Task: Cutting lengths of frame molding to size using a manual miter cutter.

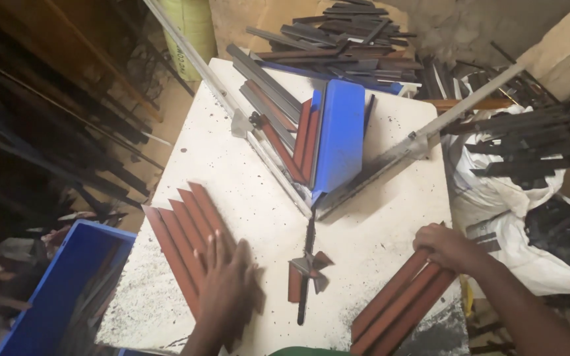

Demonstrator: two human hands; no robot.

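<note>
A: The left hand (227, 280) is lying flat, fingers spread, pressing on the fan of reddish-brown strips (183, 231) at lower left — long axes running toward upper left.

B: And the right hand (446, 247) is curling around the top of the second bundle of strips (397, 300) at lower right — those are slanting up-right, each hand touching its own stack.

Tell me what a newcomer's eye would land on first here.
The bright blue guard at the middle of the white table, inside a V of metal rails. Then the reddish-brown strips: a fanned row under the left hand, a bundle gripped by the right hand.
</note>
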